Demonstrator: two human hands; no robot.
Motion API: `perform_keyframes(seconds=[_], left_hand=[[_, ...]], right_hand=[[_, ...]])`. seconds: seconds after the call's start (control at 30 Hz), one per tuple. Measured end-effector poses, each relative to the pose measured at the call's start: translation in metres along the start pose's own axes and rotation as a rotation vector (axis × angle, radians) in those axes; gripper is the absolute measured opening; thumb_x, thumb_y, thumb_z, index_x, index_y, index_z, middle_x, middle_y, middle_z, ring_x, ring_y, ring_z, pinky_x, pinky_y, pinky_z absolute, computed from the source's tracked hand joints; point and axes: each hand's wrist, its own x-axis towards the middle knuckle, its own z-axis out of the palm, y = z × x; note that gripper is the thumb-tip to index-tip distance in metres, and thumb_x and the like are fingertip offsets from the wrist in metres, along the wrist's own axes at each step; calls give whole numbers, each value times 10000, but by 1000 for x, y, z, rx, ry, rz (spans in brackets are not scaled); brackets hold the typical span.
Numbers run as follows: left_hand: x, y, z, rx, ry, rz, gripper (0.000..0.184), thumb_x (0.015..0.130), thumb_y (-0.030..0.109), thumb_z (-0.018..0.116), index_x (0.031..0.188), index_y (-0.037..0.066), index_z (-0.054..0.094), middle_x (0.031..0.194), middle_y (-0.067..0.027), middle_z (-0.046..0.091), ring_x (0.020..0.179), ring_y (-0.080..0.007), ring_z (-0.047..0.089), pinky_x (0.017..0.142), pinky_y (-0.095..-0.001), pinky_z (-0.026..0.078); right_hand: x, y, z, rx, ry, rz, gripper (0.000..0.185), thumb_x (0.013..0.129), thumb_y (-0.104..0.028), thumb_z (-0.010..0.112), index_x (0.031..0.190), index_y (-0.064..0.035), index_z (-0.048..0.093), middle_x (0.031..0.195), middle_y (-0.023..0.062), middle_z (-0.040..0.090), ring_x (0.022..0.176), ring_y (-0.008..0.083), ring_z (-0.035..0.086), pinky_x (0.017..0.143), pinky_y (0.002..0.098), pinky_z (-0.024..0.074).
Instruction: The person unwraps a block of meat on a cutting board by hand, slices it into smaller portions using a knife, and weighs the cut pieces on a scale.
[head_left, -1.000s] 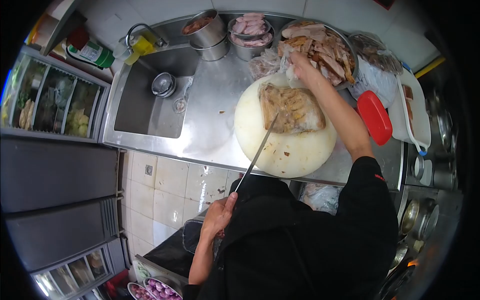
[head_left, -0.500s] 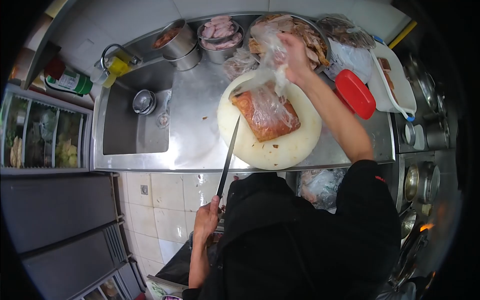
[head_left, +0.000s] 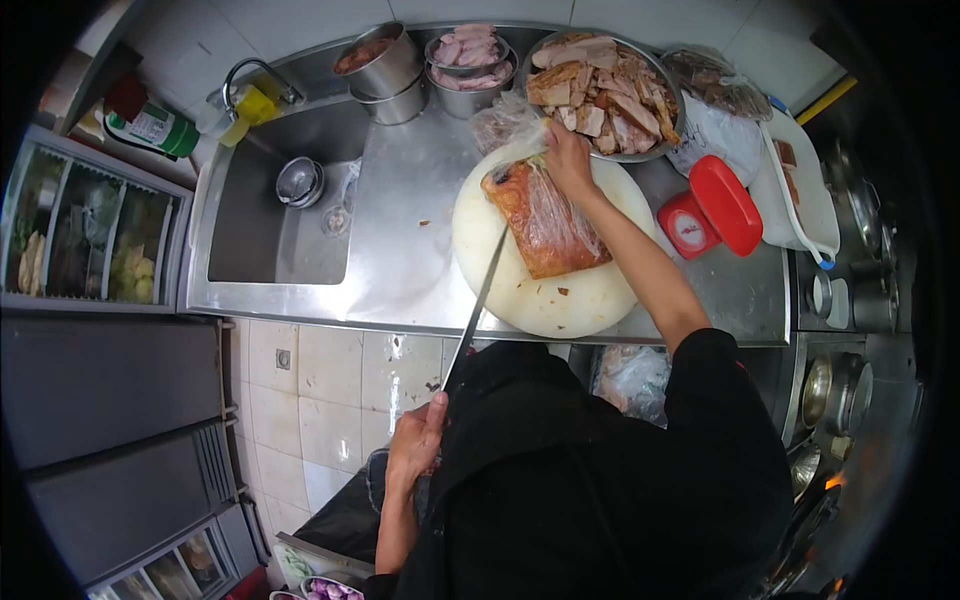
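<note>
My left hand (head_left: 416,440) is closed around the handle of a long knife (head_left: 474,322), low by my body. The knife's blade points up and away, its tip near the left side of a browned slab of roasted meat (head_left: 530,230). That slab lies on a round white cutting board (head_left: 545,318). Clear plastic wrap (head_left: 563,205) covers part of the slab's right side. At the slab's far edge, my right hand (head_left: 570,162) is closed on the bunched plastic.
Beyond the board stands a large bowl of cut meat (head_left: 603,90). Metal pots (head_left: 392,103) and a bowl of pale raw meat (head_left: 470,75) line the back. A red scale (head_left: 690,226) stands right of the board; a sink (head_left: 235,245) is on the left.
My right hand has come down toward the slab, bringing the raised plastic with it. The bowl of cut meat and the scale's dial show more fully. My left hand still holds the knife.
</note>
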Motion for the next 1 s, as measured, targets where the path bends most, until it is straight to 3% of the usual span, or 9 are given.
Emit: perform_keyframes(seconds=[0.13, 0.23, 0.27, 0.5, 0.63, 0.77, 0.87, 0.97, 1.0], left_hand=[[9, 15, 7, 47, 11, 91, 687, 1009, 568, 412, 853, -51, 667, 748, -265, 648, 765, -432, 635, 741, -445, 486], [17, 20, 9, 62, 55, 163, 689, 1012, 566, 401, 832, -50, 651, 746, -277, 633, 784, -473, 619, 750, -463, 483], [18, 19, 11, 50, 73, 191, 692, 1012, 569, 399, 832, -48, 655, 747, -277, 635, 789, -469, 625, 752, -464, 483], [20, 27, 7, 21, 12, 111, 740, 1010, 596, 372, 842, -60, 671, 715, -268, 642, 800, -431, 656, 776, -477, 484], [40, 14, 1, -15, -81, 81, 787, 992, 640, 389, 820, -78, 662, 579, -169, 585, 537, -284, 597, 548, -404, 464], [35, 20, -11, -160, -170, -42, 794, 965, 673, 429, 816, -72, 655, 483, -57, 472, 355, -136, 428, 368, -299, 328], [24, 13, -22, -166, -130, -80, 793, 961, 676, 441, 814, -76, 648, 463, -36, 439, 335, -119, 395, 349, -285, 305], [11, -5, -37, -151, -56, -115, 798, 963, 672, 441, 802, -82, 646, 461, -36, 442, 341, -123, 401, 353, -292, 313], [6, -6, -41, -147, -15, -114, 799, 964, 671, 439, 802, -84, 647, 461, -36, 443, 343, -122, 403, 354, -293, 314]], right_hand=[[62, 38, 68, 341, 1, 560, 205, 849, -39, 587, 1048, 7, 611, 866, 187, 641, 771, 361, 630, 702, 452, 491], [82, -5, 13, 672, -120, 925, 265, 839, -75, 634, 1099, -24, 627, 861, 118, 612, 759, 248, 574, 689, 393, 482], [83, -23, -14, 731, -115, 857, 267, 850, -112, 657, 1106, -35, 637, 854, 58, 579, 779, 179, 512, 654, 366, 462], [66, -120, -158, 947, -266, 722, 233, 839, -133, 729, 1062, -107, 669, 976, 1, 656, 845, 119, 551, 655, 328, 470], [51, -120, -172, 1196, -248, 762, 248, 863, -155, 706, 1106, -116, 672, 974, -18, 664, 877, 107, 578, 646, 296, 473], [31, -110, -194, 1192, 163, 693, 223, 900, -168, 663, 1114, -108, 662, 1048, 0, 656, 740, 126, 646, 552, 236, 492], [6, -84, -214, 980, 384, 512, 367, 903, -239, 694, 1216, -77, 593, 1045, 33, 656, 792, 160, 668, 618, 260, 553], [-30, -42, -195, 570, 422, 422, 616, 884, -388, 728, 1343, -62, 476, 1052, 64, 649, 997, 200, 653, 834, 368, 562], [-40, -32, -177, 334, 298, 460, 773, 861, -440, 741, 1415, -39, 380, 1088, 143, 640, 1116, 254, 600, 943, 421, 499]])
